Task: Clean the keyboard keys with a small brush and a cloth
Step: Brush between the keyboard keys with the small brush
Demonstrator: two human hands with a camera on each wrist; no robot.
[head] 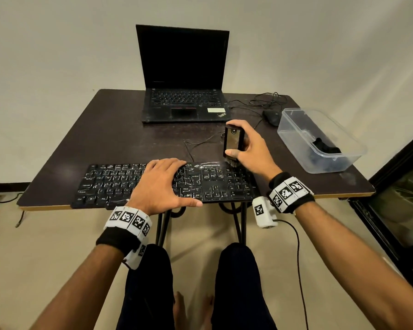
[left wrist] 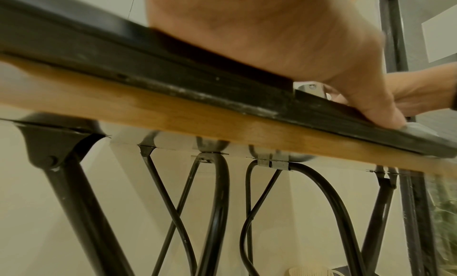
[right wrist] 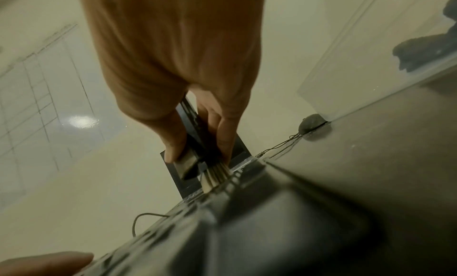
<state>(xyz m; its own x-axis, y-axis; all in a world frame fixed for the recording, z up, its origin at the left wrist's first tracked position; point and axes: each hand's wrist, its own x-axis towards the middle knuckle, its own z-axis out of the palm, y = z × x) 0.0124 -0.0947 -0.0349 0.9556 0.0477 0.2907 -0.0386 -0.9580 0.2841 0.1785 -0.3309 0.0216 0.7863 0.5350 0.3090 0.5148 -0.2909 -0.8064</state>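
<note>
1. My right hand [head: 250,148] grips the small brush [head: 233,142] upright, thumb on its front face and fingers curled behind; its bristles touch the far edge of the keyboard [head: 215,184] above the number pad.
2. My left hand [head: 159,186] lies spread flat across the keyboard's middle, thumb along the near edge, covering the keys beneath it.
3. The keyboard sits at the worktop's [head: 110,139] 6 o'clock edge.
4. At 3 o'clock a clear tub [head: 296,134] holds something dark, possibly the cloth; I can't make it out.
5. At 12 o'clock stands an open laptop [head: 184,75], screen dark; a mouse [head: 271,116] is partly hidden behind the tub.
</note>
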